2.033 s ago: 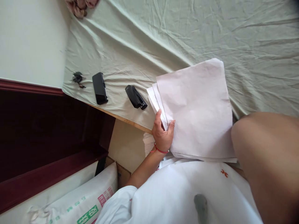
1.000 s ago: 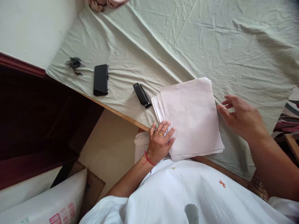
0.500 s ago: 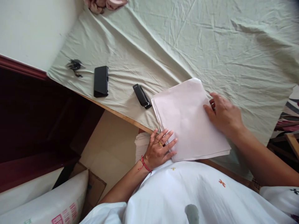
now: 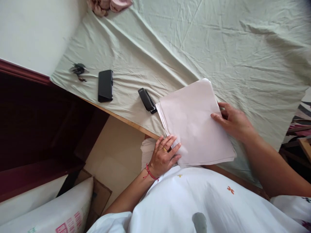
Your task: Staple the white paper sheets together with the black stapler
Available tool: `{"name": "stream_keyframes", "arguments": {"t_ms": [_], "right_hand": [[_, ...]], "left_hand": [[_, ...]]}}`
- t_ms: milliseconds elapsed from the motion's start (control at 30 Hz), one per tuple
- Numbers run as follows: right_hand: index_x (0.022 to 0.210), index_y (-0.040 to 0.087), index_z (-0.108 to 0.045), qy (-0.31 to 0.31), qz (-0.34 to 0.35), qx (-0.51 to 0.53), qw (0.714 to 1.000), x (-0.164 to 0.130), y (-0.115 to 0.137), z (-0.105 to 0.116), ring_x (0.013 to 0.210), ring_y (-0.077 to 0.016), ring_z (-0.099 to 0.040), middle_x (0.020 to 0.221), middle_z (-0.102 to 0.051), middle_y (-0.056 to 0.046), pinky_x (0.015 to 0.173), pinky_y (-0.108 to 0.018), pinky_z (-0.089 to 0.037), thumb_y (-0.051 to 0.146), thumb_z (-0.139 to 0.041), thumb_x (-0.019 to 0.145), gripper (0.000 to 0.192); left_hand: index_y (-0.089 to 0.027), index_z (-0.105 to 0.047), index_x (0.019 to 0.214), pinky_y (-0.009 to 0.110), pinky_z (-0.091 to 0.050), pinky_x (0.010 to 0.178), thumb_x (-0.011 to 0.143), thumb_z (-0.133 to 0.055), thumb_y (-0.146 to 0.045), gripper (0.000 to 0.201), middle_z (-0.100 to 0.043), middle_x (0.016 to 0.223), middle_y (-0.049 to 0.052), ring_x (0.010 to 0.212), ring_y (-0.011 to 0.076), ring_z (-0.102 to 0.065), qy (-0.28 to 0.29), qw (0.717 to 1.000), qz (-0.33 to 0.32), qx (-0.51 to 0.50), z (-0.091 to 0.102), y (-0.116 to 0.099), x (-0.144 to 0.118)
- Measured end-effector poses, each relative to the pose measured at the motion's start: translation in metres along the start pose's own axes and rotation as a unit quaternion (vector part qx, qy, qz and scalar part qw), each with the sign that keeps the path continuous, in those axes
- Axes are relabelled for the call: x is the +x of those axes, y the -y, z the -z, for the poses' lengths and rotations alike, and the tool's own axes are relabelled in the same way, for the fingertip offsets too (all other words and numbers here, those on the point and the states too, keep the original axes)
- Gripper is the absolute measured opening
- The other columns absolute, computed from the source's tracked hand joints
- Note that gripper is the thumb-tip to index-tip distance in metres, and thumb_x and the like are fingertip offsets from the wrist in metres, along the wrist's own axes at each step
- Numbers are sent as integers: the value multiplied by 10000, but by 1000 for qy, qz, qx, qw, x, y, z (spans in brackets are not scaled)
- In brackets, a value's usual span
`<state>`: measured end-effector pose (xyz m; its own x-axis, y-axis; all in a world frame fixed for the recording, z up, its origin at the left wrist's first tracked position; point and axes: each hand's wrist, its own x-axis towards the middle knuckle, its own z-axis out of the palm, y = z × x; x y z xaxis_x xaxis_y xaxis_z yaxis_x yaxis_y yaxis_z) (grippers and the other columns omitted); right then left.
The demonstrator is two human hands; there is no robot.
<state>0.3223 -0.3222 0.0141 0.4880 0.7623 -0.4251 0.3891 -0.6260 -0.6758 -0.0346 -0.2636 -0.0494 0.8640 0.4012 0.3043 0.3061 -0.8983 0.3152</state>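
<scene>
A stack of white paper sheets (image 4: 194, 119) lies at the near edge of the cloth-covered surface, its layers slightly uneven along the left side. My left hand (image 4: 164, 153), with a ring and a red string bracelet, rests on the stack's lower left edge with fingers stretched out. At the stack's right edge, my right hand (image 4: 233, 121) pinches the paper, thumb on top and the other fingers at the side, partly hidden. Just left of the stack's upper left corner sits a black stapler (image 4: 147, 101).
Farther left on the pale green cloth (image 4: 165, 48) are a black phone-like rectangular object (image 4: 105, 85) and a set of keys (image 4: 79, 69). A bunched pink cloth (image 4: 109, 6) lies at the back. Below the wooden edge stands a white printed sack (image 4: 60, 207).
My right hand has closed on the right edge of the paper, and the top sheets have shifted slightly up and left. My left fingers have slid a little left.
</scene>
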Motion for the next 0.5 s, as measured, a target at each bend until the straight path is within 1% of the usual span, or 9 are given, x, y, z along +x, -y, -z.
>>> {"name": "stream_keyframes", "arguments": {"t_ms": [67, 133, 167, 233, 267, 333, 400, 467, 500], "right_hand": [[1355, 250, -760, 61, -26, 79, 995, -5, -4, 2, 930, -358, -813, 1009, -853, -104, 779, -475, -661, 643, -825, 913, 595], [1178, 234, -796, 119, -62, 137, 981, -10, -6, 2, 868, -344, -811, 1004, -856, -108, 681, -429, -649, 684, -913, 822, 586], [1123, 226, -801, 139, -77, 158, 974, -12, -5, 1, 847, -337, -810, 1013, -862, -109, 655, -414, -642, 682, -949, 780, 589], [1088, 217, -805, 160, -92, 190, 964, -15, -2, 1, 833, -324, -813, 1039, -874, -103, 652, -399, -643, 649, -983, 734, 586], [1089, 219, -809, 161, -89, 192, 964, -15, 2, 3, 830, -316, -815, 1035, -877, -92, 656, -389, -640, 628, -974, 741, 562], [1067, 230, -820, 146, -56, 151, 976, -13, 10, 11, 809, -294, -806, 971, -869, -61, 645, -360, -606, 583, -909, 799, 452], [1021, 250, -833, 95, 18, 34, 995, -10, 23, 26, 766, -263, -767, 853, -828, -28, 617, -333, -528, 517, -813, 890, 298], [956, 272, -824, 54, 88, -44, 994, -8, 40, 45, 709, -241, -711, 782, -783, -15, 621, -344, -487, 458, -760, 928, 199], [907, 286, -811, 35, 126, -74, 989, -9, 51, 55, 699, -241, -688, 739, -747, -14, 628, -352, -475, 439, -757, 929, 164]], "left_hand": [[-218, -765, 1446, 544, -405, 1396, 1111, -736, -355, 363, -806, 1523, 176, 1533, 321, -694, -4, 1000, 2, 2, -1, -1, 0], [-226, -767, 1446, 554, -419, 1389, 1109, -737, -353, 362, -808, 1519, 174, 1530, 324, -697, -5, 1000, 5, 0, -1, -1, -1], [-230, -768, 1444, 560, -428, 1384, 1111, -734, -360, 359, -808, 1516, 174, 1524, 325, -701, -5, 1000, 6, -3, -2, -1, -1], [-233, -760, 1449, 564, -458, 1366, 1124, -717, -390, 364, -808, 1505, 174, 1504, 324, -714, -5, 1000, 5, -18, -1, 2, 1], [-234, -749, 1464, 561, -483, 1350, 1133, -705, -415, 380, -803, 1506, 176, 1496, 323, -717, -7, 1000, 5, -30, 0, 4, 3], [-244, -709, 1529, 546, -545, 1302, 1139, -691, -463, 447, -772, 1542, 182, 1507, 323, -706, -24, 998, 12, -59, 5, 13, 9], [-268, -639, 1630, 532, -587, 1265, 1124, -716, -497, 561, -714, 1611, 194, 1551, 332, -670, -61, 994, 38, -83, 12, 27, 22], [-294, -548, 1718, 550, -557, 1304, 1086, -775, -528, 711, -668, 1662, 194, 1583, 344, -642, -114, 987, 77, -89, 22, 44, 41], [-294, -504, 1749, 573, -520, 1340, 1035, -828, -590, 838, -649, 1682, 195, 1607, 363, -619, -143, 981, 99, -88, 29, 54, 54]]}}
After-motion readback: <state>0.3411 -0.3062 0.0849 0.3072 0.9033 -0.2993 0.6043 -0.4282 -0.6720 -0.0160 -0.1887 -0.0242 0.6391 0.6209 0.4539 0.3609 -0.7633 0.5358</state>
